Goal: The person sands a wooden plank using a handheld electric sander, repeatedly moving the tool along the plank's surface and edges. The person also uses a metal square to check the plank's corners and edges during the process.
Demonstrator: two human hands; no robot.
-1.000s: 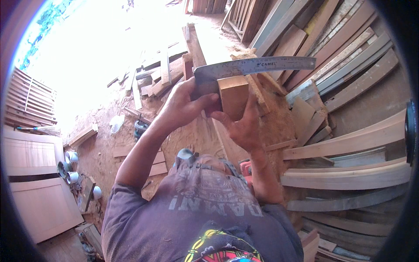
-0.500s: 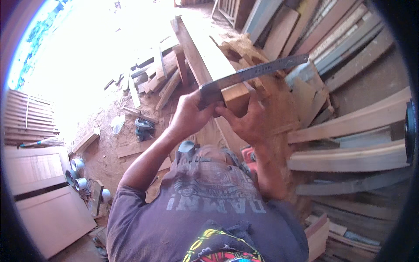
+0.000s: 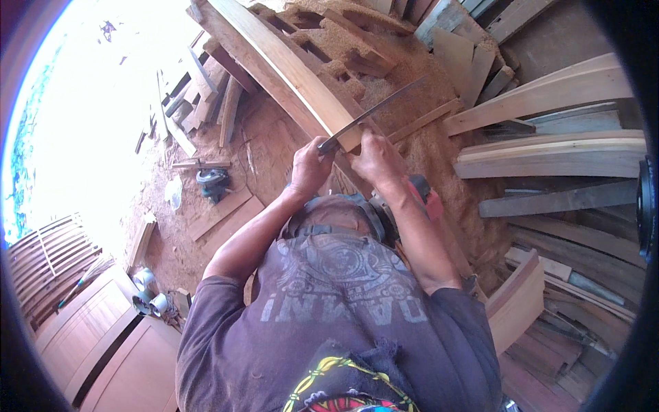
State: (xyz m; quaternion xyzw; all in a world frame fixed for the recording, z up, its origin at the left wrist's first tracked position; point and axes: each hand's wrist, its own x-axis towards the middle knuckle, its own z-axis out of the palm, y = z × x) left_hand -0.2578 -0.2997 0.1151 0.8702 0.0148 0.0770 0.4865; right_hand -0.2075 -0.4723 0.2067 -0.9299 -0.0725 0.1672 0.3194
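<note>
My left hand (image 3: 310,167) is closed on the dark stock of a try square (image 3: 374,110), or a tool much like one. Its long steel blade crosses the near end of a pale wooden bar (image 3: 288,69) and sticks out past the far right side. From here the blade shows almost edge-on. My right hand (image 3: 377,156) grips the bar's near end, with the thumb on the left of it and the fingers along its right side, close to the blade. Beneath the bar lies a browner beam (image 3: 250,65). Part of the stock is hidden by my left fingers.
A red and black power tool (image 3: 429,199) sits just right of my right forearm. Left on the sawdust stands a dark power tool (image 3: 213,182), below piled offcuts (image 3: 209,86). Curved timbers (image 3: 549,158) are stacked at right; panelled boards (image 3: 86,319) lie at lower left.
The view has shifted, so the scene sits higher in the picture. The blade's broad face has turned to nearly edge-on across the bar. Both hands keep their grip near the bar's end.
</note>
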